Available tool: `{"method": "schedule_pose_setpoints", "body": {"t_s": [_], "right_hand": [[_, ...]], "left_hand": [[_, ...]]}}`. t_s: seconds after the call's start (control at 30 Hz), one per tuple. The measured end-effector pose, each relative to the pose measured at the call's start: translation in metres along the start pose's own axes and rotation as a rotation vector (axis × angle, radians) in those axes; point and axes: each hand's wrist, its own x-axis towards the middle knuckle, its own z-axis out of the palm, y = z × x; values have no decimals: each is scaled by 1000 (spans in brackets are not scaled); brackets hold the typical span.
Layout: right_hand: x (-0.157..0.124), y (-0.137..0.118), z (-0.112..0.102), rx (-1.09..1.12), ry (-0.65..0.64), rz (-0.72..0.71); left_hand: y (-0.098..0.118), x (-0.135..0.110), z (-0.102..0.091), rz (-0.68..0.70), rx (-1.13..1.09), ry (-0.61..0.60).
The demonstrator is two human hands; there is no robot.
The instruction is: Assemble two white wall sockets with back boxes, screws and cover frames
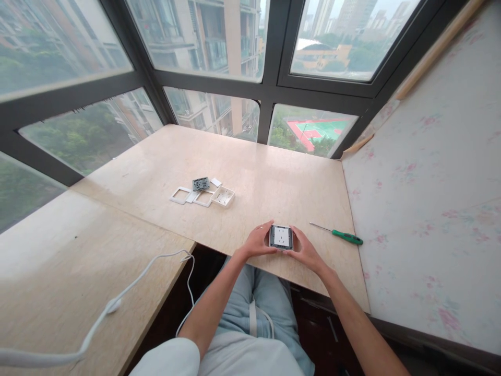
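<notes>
a white short-sleeved top is worn with pale blue trousers.

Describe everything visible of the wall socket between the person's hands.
The wall socket is roughly square: a white face with several dark slots, set in a dark grey frame with a pale outer edge. It looks like plastic. The left hand and right hand hold it from opposite sides, its face toward the camera, near the close edge of the table. Whether it touches the tabletop is unclear.
</notes>
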Motion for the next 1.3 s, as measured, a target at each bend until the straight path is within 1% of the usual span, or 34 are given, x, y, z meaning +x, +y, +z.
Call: {"method": "schedule_pose_setpoints", "body": {"t_s": [0.17,0.3,0.4,0.57,0.63,0.73,0.8,0.93,1.03,1.17,1.23,1.3], "right_hand": [[0,-4,0,32,23,10],[-1,-6,2,45,42,31],[-3,-6,4,66,63,30],[-4,-6,6,88,79,51],[-4,-5,6,93,73,52],[-4,-5,6,100,64,43],[-4,-4,7,99,67,36],[-5,-3,8,103,79,34],[-5,-1,10,95,87,29],[-5,3,13,61,96,29],[-5,4,13,52,94,35],[-4,6,13,47,93,38]], "left_hand": [[-1,1,-5,-18,-69,-47],[-1,-9,-8,-42,-185,-23],[-1,-26,-5,-65,-280,55],[-10,-51,-1,-74,-465,274],[-19,-57,-3,-94,-557,319],[-31,-62,-12,-151,-669,358],[-37,-66,-21,-199,-684,419],[-47,-75,-43,-315,-626,673],[-59,-75,-64,-394,-552,845],[-80,-62,-101,-539,-428,1081],[-91,-54,-121,-602,-359,1163],[-101,-47,-141,-652,-286,1211]]}}
